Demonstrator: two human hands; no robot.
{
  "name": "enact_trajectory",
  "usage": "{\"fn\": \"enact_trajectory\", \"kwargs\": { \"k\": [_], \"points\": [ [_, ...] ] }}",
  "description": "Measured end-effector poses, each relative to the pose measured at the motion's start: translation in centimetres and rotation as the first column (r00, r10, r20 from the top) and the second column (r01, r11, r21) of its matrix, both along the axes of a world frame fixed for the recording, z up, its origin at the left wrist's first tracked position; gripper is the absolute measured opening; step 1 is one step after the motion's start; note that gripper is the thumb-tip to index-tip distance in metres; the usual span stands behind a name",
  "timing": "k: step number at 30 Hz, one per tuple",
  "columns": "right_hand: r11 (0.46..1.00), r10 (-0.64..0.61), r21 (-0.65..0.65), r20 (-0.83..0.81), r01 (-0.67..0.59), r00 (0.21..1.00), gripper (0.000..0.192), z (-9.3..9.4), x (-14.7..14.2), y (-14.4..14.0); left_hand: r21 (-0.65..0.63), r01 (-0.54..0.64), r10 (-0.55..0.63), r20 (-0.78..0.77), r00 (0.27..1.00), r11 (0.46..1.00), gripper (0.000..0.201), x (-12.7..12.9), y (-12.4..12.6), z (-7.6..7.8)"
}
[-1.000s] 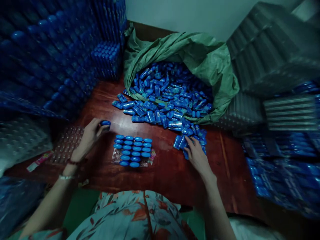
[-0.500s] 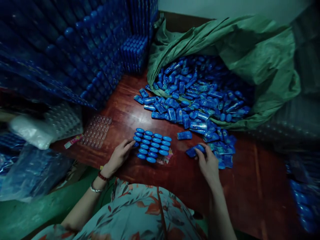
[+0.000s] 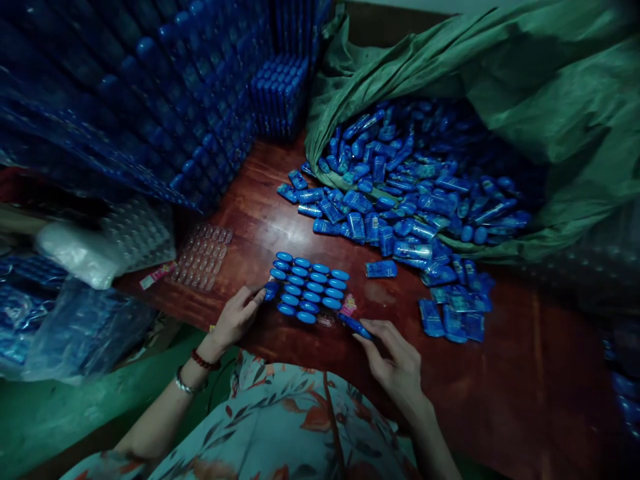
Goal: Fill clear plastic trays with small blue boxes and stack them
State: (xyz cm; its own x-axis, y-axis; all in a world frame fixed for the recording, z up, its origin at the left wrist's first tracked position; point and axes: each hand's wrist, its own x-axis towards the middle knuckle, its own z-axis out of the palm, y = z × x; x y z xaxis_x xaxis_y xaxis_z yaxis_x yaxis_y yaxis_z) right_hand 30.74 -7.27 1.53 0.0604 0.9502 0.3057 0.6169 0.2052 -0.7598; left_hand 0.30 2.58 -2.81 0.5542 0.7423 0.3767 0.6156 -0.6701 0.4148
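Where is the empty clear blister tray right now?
In the head view, the empty clear blister tray lies on the wooden table, left of the filled tray, beside the stacked blue packs.

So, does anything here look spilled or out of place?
Yes. Blue tubes have spilled out of the green sack across the table, lying at all angles, unlike the neat rows in the tray between both hands.
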Motion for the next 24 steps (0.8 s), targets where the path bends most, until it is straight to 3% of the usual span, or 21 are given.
{"fn": "enact_trajectory", "kwargs": {
  "k": [5, 10, 13, 17, 21, 24],
  "points": [
    [0.988, 0.112, 0.095, 0.112, -0.123, 0.987, 0.039, -1.4, -0.7, 0.8, -0.028, 0.045, -0.046, -0.03, 0.998, 0.999, 0.029, 0.7, 0.3, 0.2],
    [0.957, 0.189, 0.133, 0.393, -0.259, 0.9, 0.036, -2.3, -1.3, 1.4, 0.02, 0.137, -0.132, -0.159, 0.978, 0.99, 0.02, 1.4, 1.1, 2.3],
    [0.965, 0.222, 0.015, 0.489, -0.263, 0.843, 0.033, -1.6, -1.7, 1.6, 0.005, 0.246, -0.238, -0.224, 0.945, 0.969, 0.022, 1.4, 1.8, 3.5],
    [0.949, 0.306, -0.253, 0.608, -0.187, 0.732, 0.032, 0.7, -3.2, 2.9, -0.047, 0.309, -0.31, -0.284, 0.907, 0.95, 0.026, 1.6, 2.7, 4.2],
    [0.925, 0.322, -0.375, 0.669, -0.069, 0.67, 0.032, 2.3, -4.6, 4.6, 0.05, 0.264, -0.239, -0.287, 0.928, 0.963, 0.029, 1.4, 3.0, 4.3],
    [0.951, 0.256, -0.304, 0.683, -0.052, 0.684, 0.032, 1.8, -4.8, 4.5, 0.056, 0.134, -0.131, -0.057, 0.99, 0.989, 0.025, 1.4, 4.7, 4.5]
  ]
}}
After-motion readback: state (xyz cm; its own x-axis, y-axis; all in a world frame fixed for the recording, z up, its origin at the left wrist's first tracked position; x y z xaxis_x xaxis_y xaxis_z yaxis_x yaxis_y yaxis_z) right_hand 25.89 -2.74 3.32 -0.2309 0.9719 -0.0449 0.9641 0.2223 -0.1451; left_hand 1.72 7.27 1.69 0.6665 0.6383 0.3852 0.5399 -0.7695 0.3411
